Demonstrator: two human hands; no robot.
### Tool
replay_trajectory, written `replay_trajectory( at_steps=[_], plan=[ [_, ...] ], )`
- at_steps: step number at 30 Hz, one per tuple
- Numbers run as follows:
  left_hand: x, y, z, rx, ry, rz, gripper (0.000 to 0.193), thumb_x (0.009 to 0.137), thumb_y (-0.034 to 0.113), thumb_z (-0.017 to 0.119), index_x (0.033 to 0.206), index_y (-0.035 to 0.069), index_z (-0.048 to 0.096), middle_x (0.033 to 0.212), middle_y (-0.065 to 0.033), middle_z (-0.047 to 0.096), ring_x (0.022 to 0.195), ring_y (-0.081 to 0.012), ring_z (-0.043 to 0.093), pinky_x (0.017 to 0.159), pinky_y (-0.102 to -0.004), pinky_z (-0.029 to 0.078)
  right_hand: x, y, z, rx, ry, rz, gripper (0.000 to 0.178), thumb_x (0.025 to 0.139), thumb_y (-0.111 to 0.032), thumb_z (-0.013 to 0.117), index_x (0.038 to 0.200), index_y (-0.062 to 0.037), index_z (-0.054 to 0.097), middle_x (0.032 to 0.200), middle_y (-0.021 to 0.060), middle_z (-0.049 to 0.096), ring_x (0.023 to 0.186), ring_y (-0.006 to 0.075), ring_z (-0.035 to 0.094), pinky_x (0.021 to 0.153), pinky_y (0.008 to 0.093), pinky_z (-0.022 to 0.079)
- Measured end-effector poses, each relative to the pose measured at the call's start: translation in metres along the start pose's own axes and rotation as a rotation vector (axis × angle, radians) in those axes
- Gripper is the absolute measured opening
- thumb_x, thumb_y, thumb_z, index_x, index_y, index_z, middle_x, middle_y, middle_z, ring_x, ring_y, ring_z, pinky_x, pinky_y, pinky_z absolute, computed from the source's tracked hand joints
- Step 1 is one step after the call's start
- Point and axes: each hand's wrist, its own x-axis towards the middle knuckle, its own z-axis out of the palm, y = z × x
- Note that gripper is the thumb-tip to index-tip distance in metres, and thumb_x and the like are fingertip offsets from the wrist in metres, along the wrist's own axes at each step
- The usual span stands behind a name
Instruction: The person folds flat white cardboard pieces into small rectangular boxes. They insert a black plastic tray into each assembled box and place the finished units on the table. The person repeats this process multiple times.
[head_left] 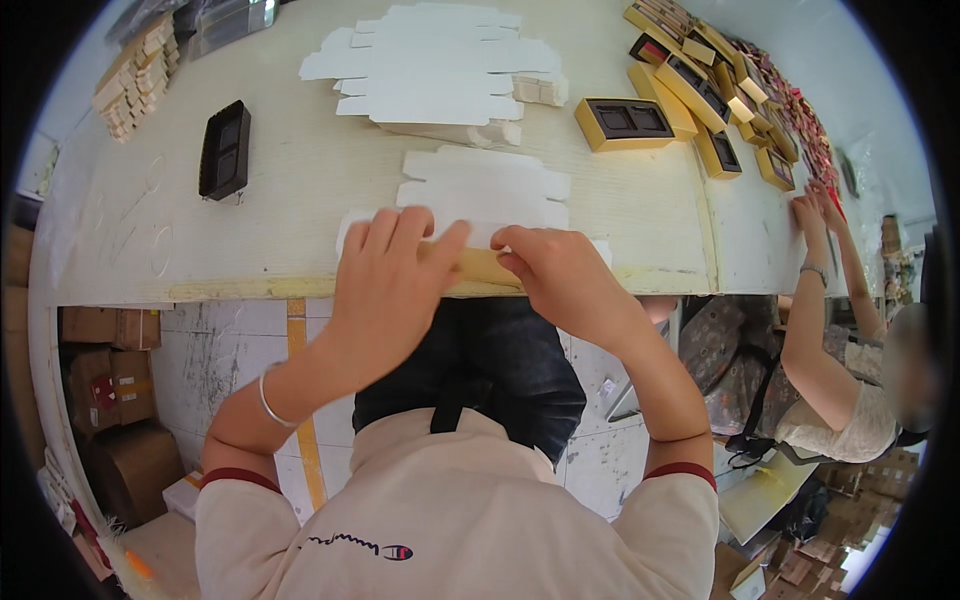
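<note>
A cut cardboard box blank [485,190], white on its upper face, lies at the table's near edge in front of me. Its near strip is turned up and shows a gold side [485,266]. My left hand [392,275] lies over the blank's left end, fingers apart and thumb slightly blurred. My right hand [560,275] is closed, thumb and forefinger pinching the gold strip near its right end. Both hands hide the ends of the blank. Just beyond it rests a stack of white flat blanks [430,65].
A black plastic tray [224,150] lies at left. Several gold boxes with dark inserts [625,122] are piled at right. Small pale pieces [140,80] are stacked far left. A co-worker's hands [818,208] work at the right. Brown cartons [125,385] stand below the table at left.
</note>
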Motion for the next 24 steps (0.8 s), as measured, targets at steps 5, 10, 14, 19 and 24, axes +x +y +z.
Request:
replay_trajectory(
  at_steps=[5,10,14,19,24],
  plan=[
    [-0.015,0.024,0.002,-0.272,-0.134,-0.188,0.051,0.076,0.035,0.075,0.114,0.006,0.057,0.092,-0.0101,0.051,0.075,-0.0287,0.058,0.063,-0.036,0.048,-0.013,-0.014,0.003,0.824,-0.141,0.315,0.038,0.093,-0.001,0.056,0.13,-0.0031,0.05,0.087,0.008,0.066,0.076,0.0116,0.058,0.069,0.026,0.047],
    [-0.009,0.005,-0.008,-0.455,-0.184,-0.377,0.015,0.083,0.012,0.066,0.093,0.002,0.06,0.086,-0.0113,0.058,0.067,-0.0291,0.059,0.061,-0.0355,0.048,-0.049,0.003,-0.008,0.555,0.059,-0.022,0.049,0.084,0.001,0.06,0.132,-0.0039,0.051,0.133,0.0158,0.051,0.117,0.0295,0.053,0.095,0.0366,0.046],
    [-0.004,-0.016,-0.028,-0.392,-0.251,-0.374,0.008,0.08,0.001,0.058,0.088,0.001,0.058,0.087,-0.0117,0.057,0.064,-0.0293,0.057,0.06,-0.0351,0.047,-0.071,0.021,-0.011,-0.133,0.058,-0.203,0.053,0.074,-0.006,0.07,0.125,-0.0084,0.058,0.138,0.017,0.048,0.125,0.0372,0.048,0.106,0.0478,0.037],
    [-0.02,-0.011,-0.051,-0.4,-0.383,-0.317,0.012,0.079,-0.003,0.059,0.09,0.003,0.058,0.082,-0.0091,0.053,0.06,-0.0221,0.053,0.056,-0.0325,0.043,-0.074,0.013,0.02,-0.312,0.2,-0.55,0.023,0.079,-0.009,0.066,0.101,-0.0033,0.062,0.123,0.0162,0.059,0.117,0.0324,0.055,0.1,0.0471,0.044],
    [-0.022,-0.011,-0.054,-0.289,-0.296,-0.129,0.011,0.078,-0.003,0.06,0.086,0.005,0.059,0.083,-0.008,0.054,0.067,-0.027,0.055,0.059,-0.0344,0.045,-0.06,-0.022,0.034,-0.265,0.387,-0.805,0.01,0.079,-0.009,0.066,0.085,-0.0033,0.06,0.092,0.0107,0.065,0.083,0.0236,0.063,0.075,0.033,0.052]
  ],
)
